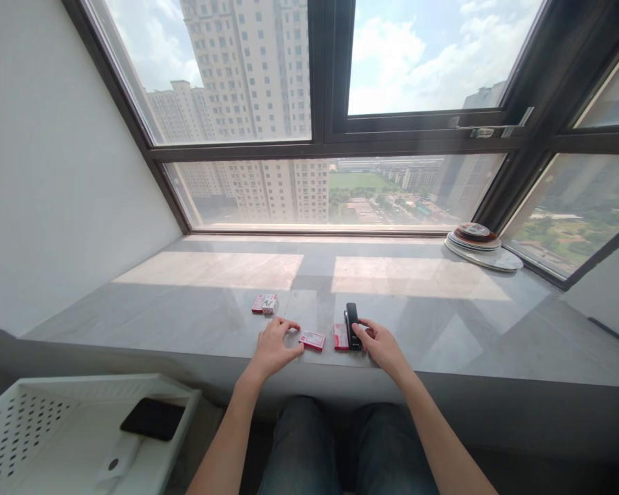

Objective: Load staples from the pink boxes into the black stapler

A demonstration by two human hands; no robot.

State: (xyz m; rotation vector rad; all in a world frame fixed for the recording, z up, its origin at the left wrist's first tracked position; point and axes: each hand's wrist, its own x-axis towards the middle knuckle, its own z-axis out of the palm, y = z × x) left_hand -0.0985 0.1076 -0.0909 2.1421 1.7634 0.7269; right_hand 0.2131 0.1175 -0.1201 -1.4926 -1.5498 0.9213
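My left hand (277,346) is at the front of the ledge, thumb and index finger apart, beside the left end of a small red-and-white box (312,340). The thumb tip is close to that box; I cannot tell if it touches. My right hand (382,345) grips a black stapler (351,323) from its right side, thumb on top. Another red-and-white box (340,337) lies against the stapler's left side, partly covered by it. Farther back, left of centre, a small white box (269,304) sits against a red-and-white box (258,304).
The pale stone ledge (186,316) runs below a dark-framed window (320,148). Stacked round plates (477,237) stand in the far right corner. At lower left, a white plastic basket (98,386) holds a black phone (153,419) and a white object (121,462).
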